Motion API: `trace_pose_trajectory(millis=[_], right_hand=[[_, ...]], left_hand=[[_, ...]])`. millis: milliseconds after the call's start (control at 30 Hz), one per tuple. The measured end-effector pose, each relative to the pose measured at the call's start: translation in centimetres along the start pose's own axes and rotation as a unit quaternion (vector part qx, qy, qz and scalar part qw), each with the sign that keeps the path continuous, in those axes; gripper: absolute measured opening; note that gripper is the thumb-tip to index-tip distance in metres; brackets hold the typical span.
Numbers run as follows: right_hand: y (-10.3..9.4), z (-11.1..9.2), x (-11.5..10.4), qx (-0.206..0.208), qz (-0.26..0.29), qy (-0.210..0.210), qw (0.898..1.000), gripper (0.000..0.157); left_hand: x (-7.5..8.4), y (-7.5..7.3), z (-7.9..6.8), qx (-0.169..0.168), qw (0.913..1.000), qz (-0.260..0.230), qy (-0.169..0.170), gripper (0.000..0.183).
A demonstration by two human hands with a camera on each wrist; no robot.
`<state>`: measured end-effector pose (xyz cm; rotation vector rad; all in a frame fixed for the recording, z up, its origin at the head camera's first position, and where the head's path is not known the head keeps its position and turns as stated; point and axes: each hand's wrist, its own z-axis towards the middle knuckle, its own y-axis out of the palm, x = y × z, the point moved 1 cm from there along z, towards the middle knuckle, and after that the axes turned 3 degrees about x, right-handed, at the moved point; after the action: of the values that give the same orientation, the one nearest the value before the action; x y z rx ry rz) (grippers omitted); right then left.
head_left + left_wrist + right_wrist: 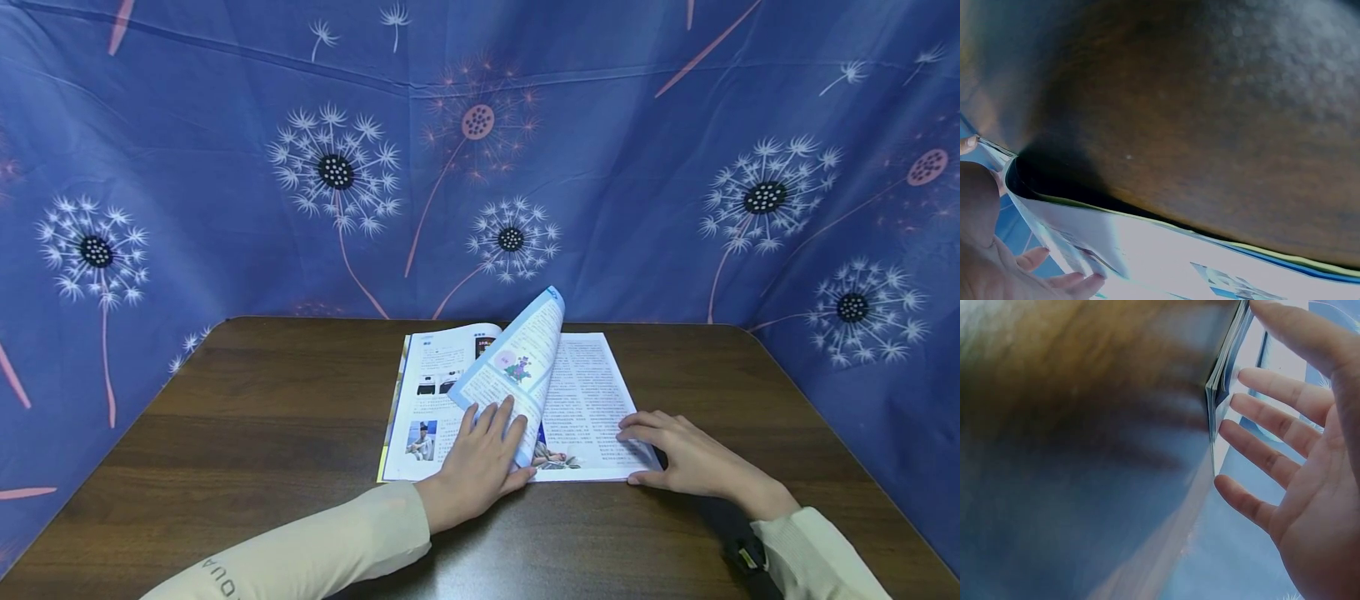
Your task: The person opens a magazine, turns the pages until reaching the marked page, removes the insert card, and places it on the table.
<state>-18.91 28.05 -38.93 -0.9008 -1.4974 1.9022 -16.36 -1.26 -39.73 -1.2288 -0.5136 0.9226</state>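
An open magazine (585, 383) lies on the table, with printed text and photos on its pages. One page (536, 346) is lifted and curls over towards the left, showing a small cartoon picture. My left hand (480, 467) rests with spread fingers on the lower part of that page, near the fold. At the lower right corner of the magazine, my right hand (693, 458) touches the page with its fingertips, the thumb by the bottom edge. The right wrist view shows these fingers (1263, 450) fairly straight and apart along the magazine's edge.
The magazine sits on a dark brown wooden table (262, 417). Behind and beside the table hangs a blue cloth (600, 167) printed with dandelions. A black strap with a small device (742, 550) is on the right wrist.
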Motion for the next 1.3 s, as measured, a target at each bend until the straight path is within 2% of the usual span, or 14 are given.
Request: trace_pose_trajectory(millis=[200,800,1300], right_hand=[[-0.07,-0.02,-0.02,-0.001,0.003,0.001,1.0,0.045],[-0.13,-0.12,0.05,-0.002,0.008,-0.012,1.0,0.04],[-0.15,-0.04,0.13,0.0,0.006,-0.02,1.0,0.044]], left_hand=[[-0.13,0.11,-0.07,0.008,0.9999,-0.012,0.0,0.062],[-0.41,0.24,-0.12,-0.019,0.9995,-0.024,0.008,0.062],[-0.45,0.24,-0.17,-0.028,0.9993,-0.026,0.003,0.06]])
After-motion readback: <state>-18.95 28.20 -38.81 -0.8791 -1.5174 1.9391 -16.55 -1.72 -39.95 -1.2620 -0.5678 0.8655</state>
